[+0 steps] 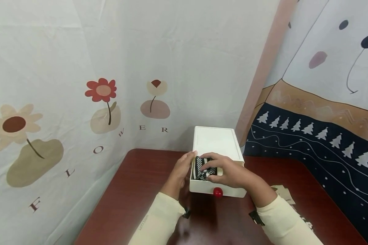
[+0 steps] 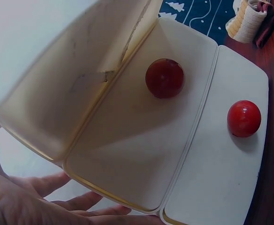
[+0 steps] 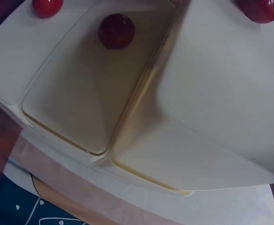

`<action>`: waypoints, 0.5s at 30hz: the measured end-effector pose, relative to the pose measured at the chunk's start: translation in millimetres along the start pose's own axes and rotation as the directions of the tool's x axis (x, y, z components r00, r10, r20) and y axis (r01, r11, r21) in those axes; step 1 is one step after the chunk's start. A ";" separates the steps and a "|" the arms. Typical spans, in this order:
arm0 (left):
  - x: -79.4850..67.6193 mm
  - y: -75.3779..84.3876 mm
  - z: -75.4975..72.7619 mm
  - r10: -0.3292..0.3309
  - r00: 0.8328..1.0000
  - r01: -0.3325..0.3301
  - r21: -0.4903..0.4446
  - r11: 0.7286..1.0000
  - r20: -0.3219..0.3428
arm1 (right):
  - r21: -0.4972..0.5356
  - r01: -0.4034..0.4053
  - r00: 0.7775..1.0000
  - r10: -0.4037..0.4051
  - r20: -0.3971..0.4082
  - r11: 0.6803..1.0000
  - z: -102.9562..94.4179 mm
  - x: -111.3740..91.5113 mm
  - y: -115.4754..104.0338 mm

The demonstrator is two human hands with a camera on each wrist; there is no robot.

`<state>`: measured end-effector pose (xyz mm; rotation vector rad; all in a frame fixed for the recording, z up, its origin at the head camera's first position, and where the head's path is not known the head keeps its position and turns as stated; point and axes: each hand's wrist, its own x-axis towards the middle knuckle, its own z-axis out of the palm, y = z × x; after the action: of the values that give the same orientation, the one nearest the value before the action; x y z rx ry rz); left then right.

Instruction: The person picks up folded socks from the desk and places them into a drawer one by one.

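A white drawer box point(image 1: 216, 141) stands on the table with its top drawer point(image 1: 202, 186) pulled out, a red knob point(image 1: 218, 192) on the front. Inside lies a folded cloth point(image 1: 197, 168) with a black-and-white pattern. My right hand point(image 1: 228, 170) reaches over the drawer and holds the cloth between curved fingers and thumb. Against the drawer's left side rests my left hand point(image 1: 181, 169). In the left wrist view its fingers point(image 2: 83, 201) extend along the box's side. The right wrist view shows the drawer's underside point(image 3: 216, 136), but neither the right hand nor the cloth.
Two lower drawers with red knobs point(image 2: 165, 78) point(image 2: 244, 118) sit closed below. Several cloth pieces point(image 1: 283, 194) lie on the dark red table point(image 1: 159, 160) by the right forearm. Printed curtains point(image 1: 184, 51) hang behind the table and on the right.
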<state>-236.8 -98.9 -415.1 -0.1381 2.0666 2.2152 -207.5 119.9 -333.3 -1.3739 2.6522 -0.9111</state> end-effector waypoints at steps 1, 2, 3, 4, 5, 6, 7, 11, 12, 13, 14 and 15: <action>0.1 0.1 0.2 0.005 1.000 -0.005 0.000 1.000 0.003 | -0.002 0.011 1.000 -0.011 -0.006 1.000 1.3 -0.6 0.7; 0.1 0.1 0.4 0.008 1.000 -0.008 0.001 1.000 0.004 | 0.003 0.011 1.000 -0.011 -0.006 1.000 2.4 -1.0 0.7; 0.4 0.0 0.6 0.014 1.000 -0.014 -0.001 1.000 0.006 | 0.004 0.009 1.000 -0.009 -0.002 1.000 3.4 -1.6 0.9; 0.7 -0.4 0.8 0.014 1.000 -0.014 -0.002 1.000 0.007 | 0.007 0.006 1.000 -0.006 0.007 1.000 4.3 -2.2 0.9; 0.7 -0.8 0.8 0.013 1.000 -0.013 -0.004 1.000 0.009 | 0.010 0.003 1.000 -0.003 0.018 1.000 5.2 -2.9 1.3; 0.7 -1.2 0.9 0.014 1.000 -0.014 -0.002 1.000 0.010 | 0.020 -0.001 1.000 0.001 0.031 1.000 5.8 -3.6 1.3; 0.8 -1.5 0.9 0.016 1.000 -0.016 0.001 1.000 0.010 | 0.026 -0.006 0.999 0.005 0.044 1.000 6.2 -4.2 1.5; 0.7 -1.2 1.0 0.027 1.000 -0.027 0.010 1.000 0.008 | 0.042 0.008 0.997 -0.011 0.079 0.999 5.8 -4.0 1.5; 1.0 -1.1 1.1 0.028 1.000 -0.028 0.012 1.000 0.006 | 0.051 0.007 0.996 -0.012 0.089 0.999 5.5 -3.3 1.3; 1.1 -0.9 1.0 0.031 0.999 -0.031 0.015 0.999 0.006 | 0.053 0.007 0.995 -0.012 0.098 0.999 5.4 -2.5 1.4; 0.9 -0.7 1.0 0.035 0.999 -0.035 0.018 0.999 0.005 | 0.049 0.005 0.994 -0.010 0.107 0.999 5.2 -1.8 1.2; 0.7 -0.7 0.9 0.037 0.999 -0.037 0.023 0.999 0.006 | 0.040 0.001 0.993 -0.006 0.116 0.999 5.2 -1.2 0.9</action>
<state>-237.4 -98.0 -415.9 -0.0922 2.1080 2.2084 -206.1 118.7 -338.3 -1.3784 2.5333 -0.8516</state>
